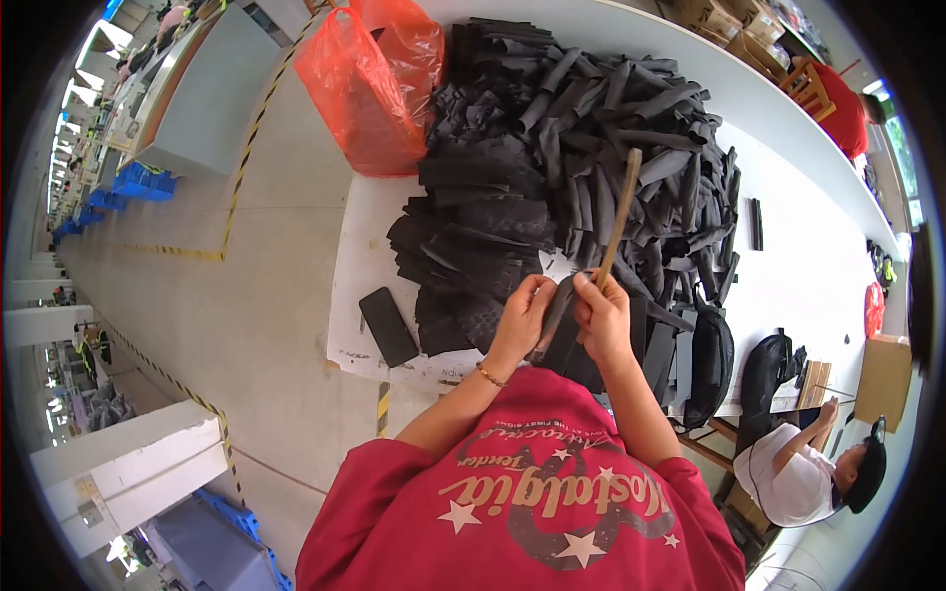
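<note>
My left hand and my right hand are together just above the near edge of a white table. Between them they hold a folded black fabric piece. My right hand also grips a thin brown stick that points up and away over the pile. A big heap of black fabric pieces covers the table beyond my hands. Flat stacks of the same pieces lie to the left of my hands.
A black phone lies on the table's left corner. An orange plastic bag stands at the far left of the heap. Black bags hang to my right, where another person sits. Blue crates rest on the floor to the left.
</note>
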Action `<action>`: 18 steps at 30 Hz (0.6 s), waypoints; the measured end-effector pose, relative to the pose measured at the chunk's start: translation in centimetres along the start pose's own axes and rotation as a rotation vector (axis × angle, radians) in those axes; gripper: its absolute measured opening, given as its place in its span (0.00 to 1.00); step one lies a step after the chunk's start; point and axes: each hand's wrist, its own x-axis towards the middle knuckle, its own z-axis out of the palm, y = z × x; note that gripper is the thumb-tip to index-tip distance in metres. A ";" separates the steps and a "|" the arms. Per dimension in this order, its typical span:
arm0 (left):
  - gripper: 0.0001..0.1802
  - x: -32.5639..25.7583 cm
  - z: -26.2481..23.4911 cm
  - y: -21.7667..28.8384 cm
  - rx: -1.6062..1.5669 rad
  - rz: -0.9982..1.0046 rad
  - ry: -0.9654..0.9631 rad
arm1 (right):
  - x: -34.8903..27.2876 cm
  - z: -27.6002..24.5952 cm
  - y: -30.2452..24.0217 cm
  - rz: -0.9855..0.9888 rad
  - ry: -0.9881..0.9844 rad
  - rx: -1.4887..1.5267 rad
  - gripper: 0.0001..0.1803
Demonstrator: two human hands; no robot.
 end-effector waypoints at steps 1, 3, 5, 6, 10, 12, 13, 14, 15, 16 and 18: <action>0.09 0.0 0.3 0.4 0.027 -0.090 -0.025 | 0.4 -0.3 -0.2 -0.036 0.056 0.022 0.06; 0.09 -0.6 0.0 -0.1 0.088 -0.141 -0.122 | 0.7 0.5 -2.0 -0.060 0.223 -0.051 0.08; 0.06 -1.0 -0.8 -2.3 0.437 0.259 -0.141 | 3.1 -1.7 -5.2 -0.461 0.393 -0.355 0.14; 0.06 -0.8 -2.0 -2.6 0.438 0.250 -0.131 | 3.2 -0.5 -8.8 -0.444 0.483 -0.286 0.16; 0.08 3.4 -7.5 -0.3 1.079 0.702 0.274 | 5.9 -4.6 -18.8 -0.885 0.482 -0.578 0.21; 0.10 5.7 -10.1 -0.6 1.250 0.635 0.205 | 7.4 -7.0 -19.8 -0.938 0.626 -0.956 0.22; 0.10 6.5 -11.4 -1.0 1.323 0.642 0.131 | 7.3 -7.8 -18.7 -0.852 0.556 -0.880 0.25; 0.10 7.0 -12.2 -1.0 1.322 0.643 0.141 | 6.7 -7.9 -17.4 -0.706 0.464 -0.875 0.25; 0.09 7.3 -12.7 -1.1 1.325 0.621 0.081 | 5.5 -7.9 -15.6 -0.638 0.345 -0.905 0.24; 0.09 7.5 -12.9 -0.9 1.327 0.603 0.016 | 4.9 -9.1 -13.2 -0.575 0.266 -0.924 0.25; 0.05 7.5 -12.5 0.9 1.278 0.589 -0.016 | 2.1 -9.0 -9.0 -0.545 0.128 -1.079 0.14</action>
